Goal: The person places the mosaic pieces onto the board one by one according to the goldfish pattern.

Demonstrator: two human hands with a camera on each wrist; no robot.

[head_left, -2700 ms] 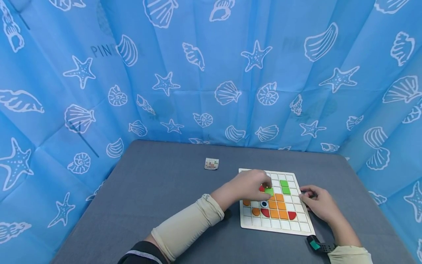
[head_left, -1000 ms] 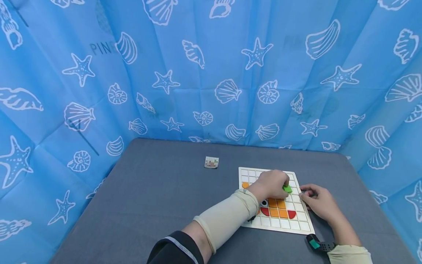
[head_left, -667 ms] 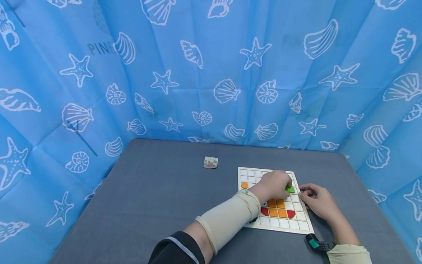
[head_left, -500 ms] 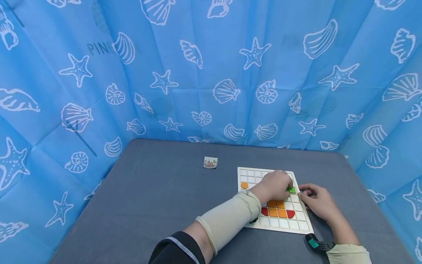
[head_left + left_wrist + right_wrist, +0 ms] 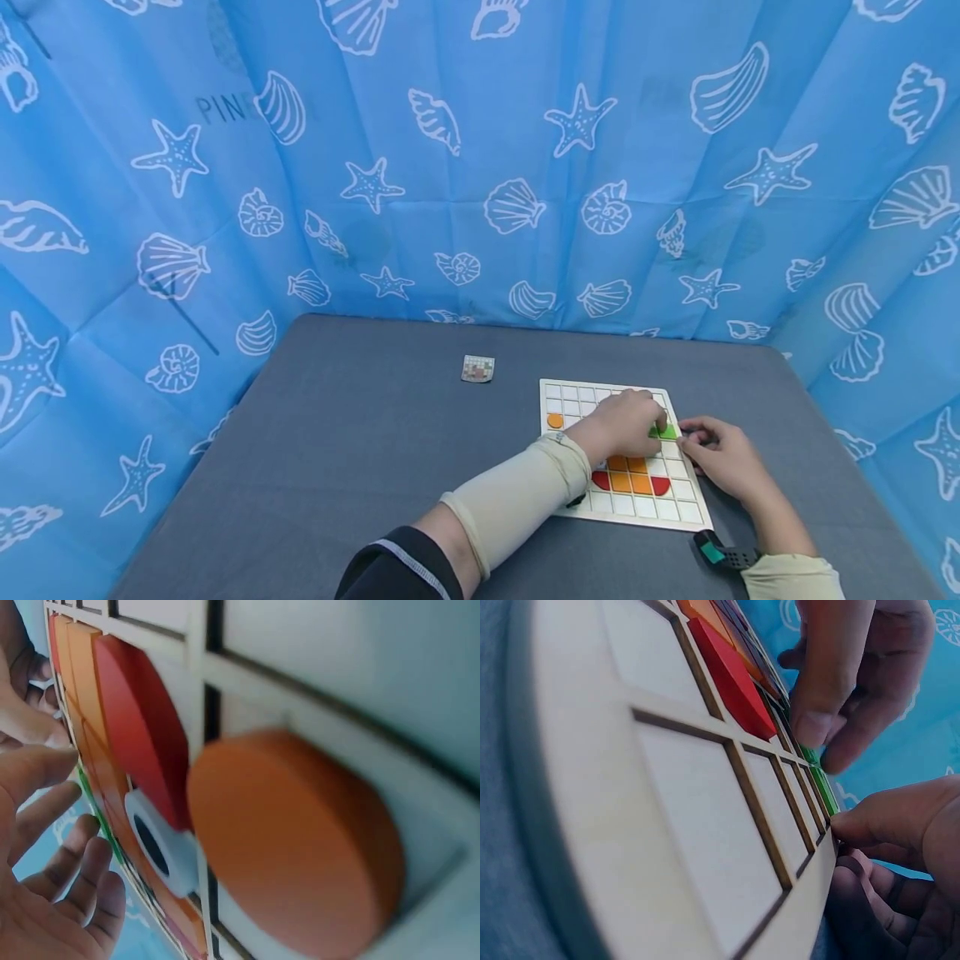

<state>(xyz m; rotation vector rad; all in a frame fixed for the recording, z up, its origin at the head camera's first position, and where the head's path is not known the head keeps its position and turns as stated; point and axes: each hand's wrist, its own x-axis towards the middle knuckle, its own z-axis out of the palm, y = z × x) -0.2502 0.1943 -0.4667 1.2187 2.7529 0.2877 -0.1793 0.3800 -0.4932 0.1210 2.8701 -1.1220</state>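
Observation:
My left hand [image 5: 626, 421] reaches across the white grid board [image 5: 667, 508], its thumb and fingertips at a green tile [image 5: 667, 432] in the right part. The tile lies flat beside the board's right edge, partly hidden by those fingers. At that edge my right hand [image 5: 720, 446] pinches the board, thumb on the rim and fingers curled below, as the right wrist view shows. Orange tiles [image 5: 630, 483], a red rounded tile [image 5: 660, 486] and an orange disc [image 5: 554, 421] sit in cells. An eye tile [image 5: 152, 834] shows close in the left wrist view.
A small printed card [image 5: 477, 368] lies at the back of the grey table [image 5: 360, 433], left of the board. Blue shell-patterned cloth [image 5: 450, 167] hangs behind and at both sides. A black band [image 5: 727, 554] circles my right wrist.
My left hand has moved right from the middle of the board. A green tile that stood tilted under its fingers now lies flat, farther right. My right hand has stayed at the edge.

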